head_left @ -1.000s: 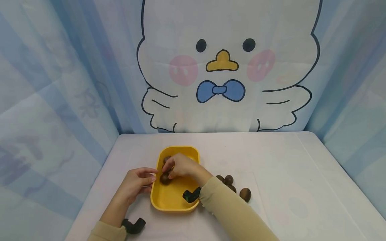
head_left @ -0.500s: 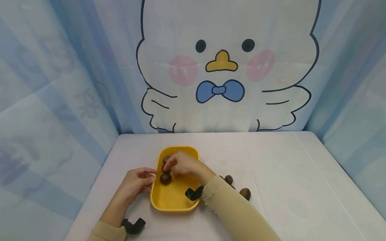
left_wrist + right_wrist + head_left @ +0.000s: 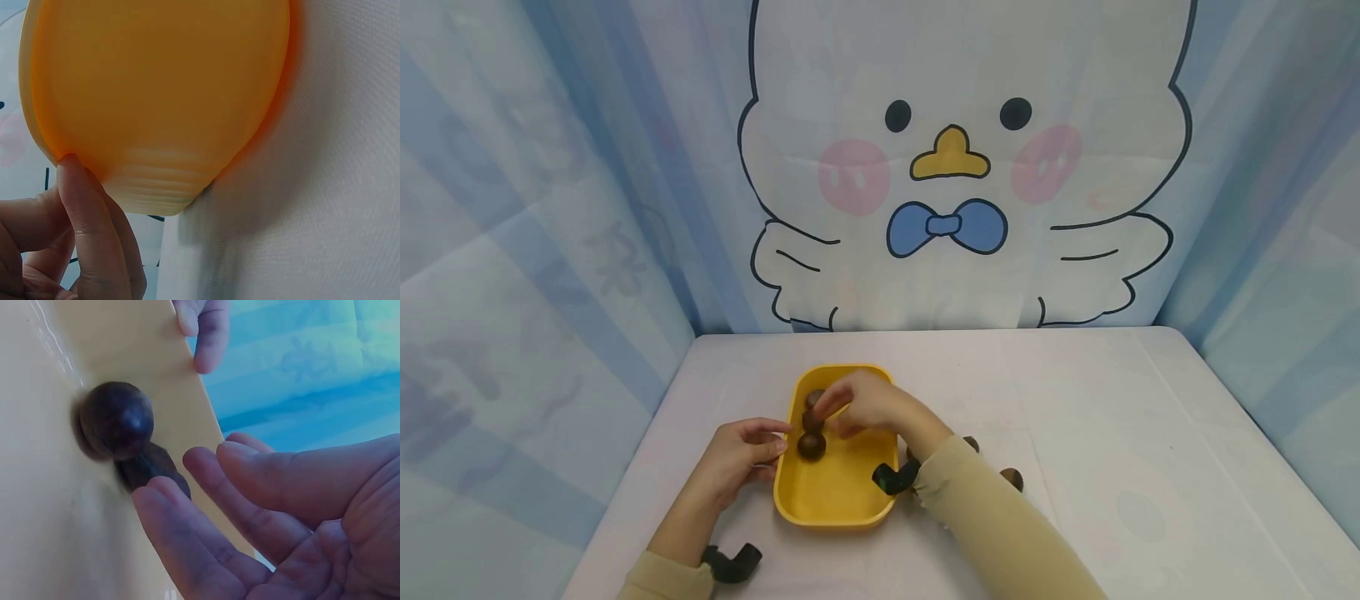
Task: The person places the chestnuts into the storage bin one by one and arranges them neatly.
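In the head view, a yellow rectangular tray (image 3: 835, 500) stands on the table with several dark brown balls along its left side: a front ball (image 3: 812, 446), a middle ball (image 3: 812, 419) and a far ball (image 3: 815, 398). My left hand (image 3: 741, 458) rests its relaxed fingertips on the tray's left rim, seen also in the left wrist view at the tray wall (image 3: 169, 81). My right hand (image 3: 872, 404) is over the tray beside the middle ball, fingers and thumb apart. Nothing shows between them in the right wrist view, where fingertips (image 3: 164, 490) overlap the darker ball (image 3: 153, 467).
More brown balls lie right of the tray, partly hidden by my right sleeve (image 3: 1000, 533), including a ball (image 3: 1012, 478) at the sleeve's edge. Black wrist mounts (image 3: 732, 563) sit on both wrists. A patterned curtain (image 3: 955, 283) hangs behind the table (image 3: 1112, 417).
My right hand has drawn away to the right and slightly back, its fingers spread, leaving the brown balls in the tray more exposed. My left hand has stayed at the rim.
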Tool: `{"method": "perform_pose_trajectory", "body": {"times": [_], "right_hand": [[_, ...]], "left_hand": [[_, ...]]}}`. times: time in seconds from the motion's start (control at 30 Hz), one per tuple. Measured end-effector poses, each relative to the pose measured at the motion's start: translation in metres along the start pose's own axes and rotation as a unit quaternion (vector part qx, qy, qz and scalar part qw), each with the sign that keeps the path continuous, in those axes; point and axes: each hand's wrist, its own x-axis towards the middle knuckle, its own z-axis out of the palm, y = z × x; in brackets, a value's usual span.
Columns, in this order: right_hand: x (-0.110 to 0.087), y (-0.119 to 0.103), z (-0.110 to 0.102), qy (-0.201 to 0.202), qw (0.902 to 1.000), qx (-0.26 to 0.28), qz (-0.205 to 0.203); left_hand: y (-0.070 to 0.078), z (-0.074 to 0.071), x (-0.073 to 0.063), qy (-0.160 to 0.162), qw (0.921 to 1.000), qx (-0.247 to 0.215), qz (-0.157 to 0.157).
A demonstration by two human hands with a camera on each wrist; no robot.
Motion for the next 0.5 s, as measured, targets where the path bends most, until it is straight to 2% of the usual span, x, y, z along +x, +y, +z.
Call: {"method": "perform_pose_trajectory", "body": {"times": [0.27,0.5], "right_hand": [[-0.01,-0.002,-0.009,0.007,0.9999,0.006,-0.007],[-0.018,-0.001,-0.016,0.007,0.9998,0.013,-0.01]], "left_hand": [[0.0,0.001,0.0,0.013,0.9999,0.003,-0.005],[0.0,0.001,-0.001,0.01,0.9999,0.004,-0.004]]}}
